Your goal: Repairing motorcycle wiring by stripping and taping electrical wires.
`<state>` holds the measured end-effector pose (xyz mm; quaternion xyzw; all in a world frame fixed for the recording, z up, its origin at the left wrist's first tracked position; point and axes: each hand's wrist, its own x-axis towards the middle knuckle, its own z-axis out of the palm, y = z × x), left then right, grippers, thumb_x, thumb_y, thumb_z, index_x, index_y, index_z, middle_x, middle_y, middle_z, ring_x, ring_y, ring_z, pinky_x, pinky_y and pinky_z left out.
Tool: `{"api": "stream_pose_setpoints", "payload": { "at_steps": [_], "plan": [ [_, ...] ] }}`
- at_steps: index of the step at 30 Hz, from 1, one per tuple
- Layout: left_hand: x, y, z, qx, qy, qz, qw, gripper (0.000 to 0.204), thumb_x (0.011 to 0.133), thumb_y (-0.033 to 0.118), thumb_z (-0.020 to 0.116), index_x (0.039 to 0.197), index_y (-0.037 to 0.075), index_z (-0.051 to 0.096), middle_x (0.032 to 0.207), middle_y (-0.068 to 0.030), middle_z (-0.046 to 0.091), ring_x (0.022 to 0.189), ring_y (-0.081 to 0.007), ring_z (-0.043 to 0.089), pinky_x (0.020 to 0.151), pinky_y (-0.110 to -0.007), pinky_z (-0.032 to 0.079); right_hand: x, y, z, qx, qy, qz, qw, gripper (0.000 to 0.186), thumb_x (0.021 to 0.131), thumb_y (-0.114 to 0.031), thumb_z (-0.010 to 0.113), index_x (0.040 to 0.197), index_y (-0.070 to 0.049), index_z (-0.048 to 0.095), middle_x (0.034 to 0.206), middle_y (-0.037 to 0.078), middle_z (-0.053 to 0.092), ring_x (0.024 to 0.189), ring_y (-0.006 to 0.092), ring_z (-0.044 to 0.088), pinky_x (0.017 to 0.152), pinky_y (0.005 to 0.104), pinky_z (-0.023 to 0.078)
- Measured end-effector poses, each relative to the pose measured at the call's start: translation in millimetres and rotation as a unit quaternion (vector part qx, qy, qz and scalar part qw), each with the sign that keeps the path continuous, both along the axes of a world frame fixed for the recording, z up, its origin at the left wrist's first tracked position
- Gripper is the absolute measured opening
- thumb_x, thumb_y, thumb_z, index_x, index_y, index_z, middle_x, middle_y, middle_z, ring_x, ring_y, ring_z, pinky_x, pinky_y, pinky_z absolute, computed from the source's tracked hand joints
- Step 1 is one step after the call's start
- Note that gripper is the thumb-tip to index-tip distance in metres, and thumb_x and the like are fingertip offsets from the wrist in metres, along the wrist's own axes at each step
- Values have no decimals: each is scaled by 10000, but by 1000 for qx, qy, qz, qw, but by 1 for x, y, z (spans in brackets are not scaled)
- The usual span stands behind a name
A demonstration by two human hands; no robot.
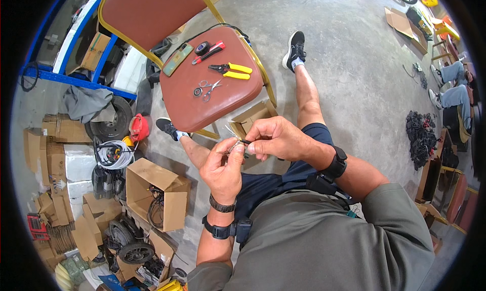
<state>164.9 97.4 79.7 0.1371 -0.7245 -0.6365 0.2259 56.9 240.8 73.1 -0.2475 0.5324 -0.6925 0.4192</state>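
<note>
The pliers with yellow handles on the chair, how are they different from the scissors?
The pliers have thick yellow handles and a dark head, while the scissors look silvery all over, with finger loops. The pliers look bigger; the scissors look smaller and thinner. The pliers' head points to the picture's left, but the scissors' blades point right. Both lie on the reddish-brown chair seat.
</note>
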Motion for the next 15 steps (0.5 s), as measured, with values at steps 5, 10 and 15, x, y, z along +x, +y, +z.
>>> {"api": "stream_pose_setpoints", "payload": {
  "at_steps": [5, 10, 15],
  "plan": [
    [0, -3, -1, 65, -37, -15, 997, 175, 855, 24, 686, 1020, -21, 645, 844, -42, 653, 674, -65, 583, 564, -199, 492, -2, -1, -11, -4, 51, -8, 999, 105, 863, -60, 636, 935, 15, 617, 752, 28, 620, 684, 73, 572, 608, 232, 485],
    [-2, -7, 1, 58, -74, -33, 995, 173, 865, 41, 680, 1024, -13, 639, 839, -39, 650, 677, -67, 586, 547, -201, 489, -5, 1, -13, 0, 59, -2, 998, 112, 850, -55, 644, 933, 15, 615, 741, 24, 621, 694, 70, 565, 626, 236, 471],
    [-7, -10, 7, 118, -113, -91, 982, 125, 907, 75, 630, 1000, -4, 608, 769, -56, 642, 636, -102, 587, 581, -219, 487, -8, 4, -12, 17, 150, -19, 988, 121, 846, -48, 635, 941, 23, 616, 761, 32, 630, 715, 72, 569, 644, 243, 469]
  ]
}}
